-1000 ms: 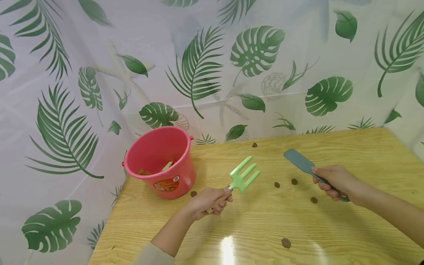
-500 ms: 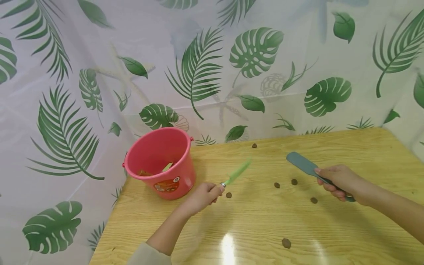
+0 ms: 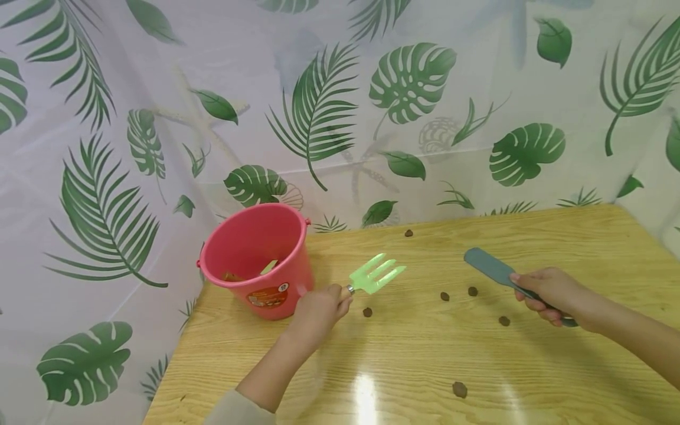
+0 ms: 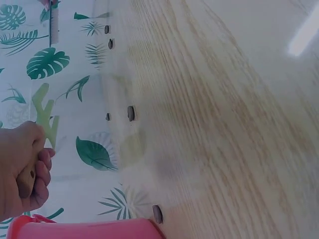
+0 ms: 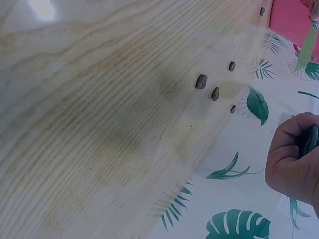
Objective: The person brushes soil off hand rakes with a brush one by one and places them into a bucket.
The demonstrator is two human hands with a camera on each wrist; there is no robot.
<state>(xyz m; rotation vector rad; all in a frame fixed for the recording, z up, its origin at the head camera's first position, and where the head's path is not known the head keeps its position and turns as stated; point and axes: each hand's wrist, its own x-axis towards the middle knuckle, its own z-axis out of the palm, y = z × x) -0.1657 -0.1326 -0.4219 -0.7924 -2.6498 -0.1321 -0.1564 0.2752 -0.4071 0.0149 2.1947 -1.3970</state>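
Note:
My left hand (image 3: pixel 314 316) grips the wooden handle (image 4: pixel 27 177) of a light-green garden fork (image 3: pixel 374 276), held above the table with its three tines pointing right. In the head view this hand overlaps the lower right side of a red bucket (image 3: pixel 297 271); the left wrist view shows the bucket near it. My right hand (image 3: pixel 555 295) holds a grey-blue spatula (image 3: pixel 491 267) over the table's right part, its flat blade pointing up and left. The right wrist view shows the fingers (image 5: pixel 284 154) curled round its dark handle (image 5: pixel 310 139).
Several small brown lumps lie scattered on the wooden table (image 3: pixel 414 354), such as one lump (image 3: pixel 368 312) below the fork and another lump (image 3: pixel 459 389) near the front. Yellowish-green pieces (image 3: pixel 269 267) show inside the bucket. A leaf-patterned cloth (image 3: pixel 340 118) hangs behind.
My left hand has moved left with the fork, which twisted edge-on and then back to show its flat side. My right hand has drifted slightly right and down with the spatula.

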